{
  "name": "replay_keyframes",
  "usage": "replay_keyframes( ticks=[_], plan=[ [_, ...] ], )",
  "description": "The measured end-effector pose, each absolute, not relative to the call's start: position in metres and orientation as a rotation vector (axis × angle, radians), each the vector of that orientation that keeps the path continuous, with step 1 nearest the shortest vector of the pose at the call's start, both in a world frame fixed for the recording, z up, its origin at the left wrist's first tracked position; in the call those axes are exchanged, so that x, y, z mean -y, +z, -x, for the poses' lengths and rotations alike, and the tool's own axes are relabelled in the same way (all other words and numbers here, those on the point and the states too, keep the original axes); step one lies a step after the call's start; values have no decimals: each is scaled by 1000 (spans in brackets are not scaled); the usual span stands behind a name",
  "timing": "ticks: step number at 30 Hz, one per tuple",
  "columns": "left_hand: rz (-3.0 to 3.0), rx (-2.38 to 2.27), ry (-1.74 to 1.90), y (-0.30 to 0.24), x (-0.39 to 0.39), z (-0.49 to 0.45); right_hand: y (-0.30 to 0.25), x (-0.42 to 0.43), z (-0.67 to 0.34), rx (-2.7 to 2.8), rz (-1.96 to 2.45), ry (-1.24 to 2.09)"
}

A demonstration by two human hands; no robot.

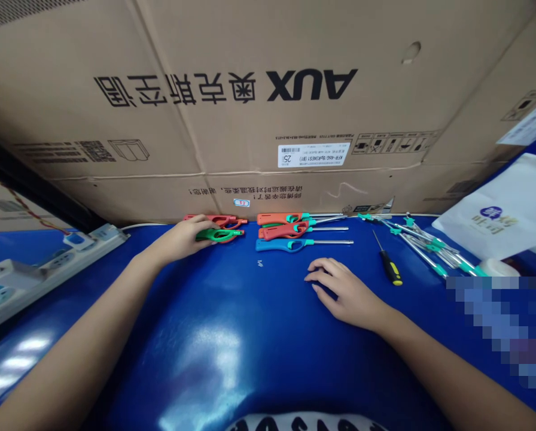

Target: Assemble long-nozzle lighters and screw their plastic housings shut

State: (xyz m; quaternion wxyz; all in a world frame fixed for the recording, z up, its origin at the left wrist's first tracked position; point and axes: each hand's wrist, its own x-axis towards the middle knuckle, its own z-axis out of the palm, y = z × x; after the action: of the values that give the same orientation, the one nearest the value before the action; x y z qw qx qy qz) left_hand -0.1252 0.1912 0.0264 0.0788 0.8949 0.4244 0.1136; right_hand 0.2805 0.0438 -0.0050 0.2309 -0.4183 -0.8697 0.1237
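Note:
My left hand point(188, 238) is closed around a green lighter body point(221, 235), which has no metal tube. Red lighter bodies point(212, 220), also without tubes, lie just behind it, partly hidden by my fingers. Right of these lie several gas lighters with metal tubes pointing right: an orange lighter point(279, 219), a red lighter point(282, 230) and a blue lighter point(279, 245) nearest me. My right hand point(340, 293) rests on the blue table with fingers apart and slightly curled, holding nothing, in front of the blue lighter's tube.
A black-and-yellow screwdriver point(391, 269) lies at the right, near several metal lighter tubes point(429, 245) with teal ends. A white bag point(496, 203) stands beyond. At left is a power strip point(66, 263). A big cardboard box point(232, 131) walls the back.

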Motion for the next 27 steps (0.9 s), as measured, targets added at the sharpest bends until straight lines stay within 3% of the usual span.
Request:
replay_keyframes(
  ticks=[7, 12, 18, 27],
  plan=[
    [-2663, -1340, 379, 45, -187, 118, -5, -44, -282, 2398, 1149, 342],
    [-2601, -1241, 437, 57, -138, 76, 2, -42, -281, 2364, 1214, 420],
    [-2480, -1004, 308, 22, -57, -3, 6, -38, -274, 2410, 1112, 571],
    [-2349, -924, 587, -1, -47, -7, -1, -43, -270, 2413, 1093, 516]
  ],
)
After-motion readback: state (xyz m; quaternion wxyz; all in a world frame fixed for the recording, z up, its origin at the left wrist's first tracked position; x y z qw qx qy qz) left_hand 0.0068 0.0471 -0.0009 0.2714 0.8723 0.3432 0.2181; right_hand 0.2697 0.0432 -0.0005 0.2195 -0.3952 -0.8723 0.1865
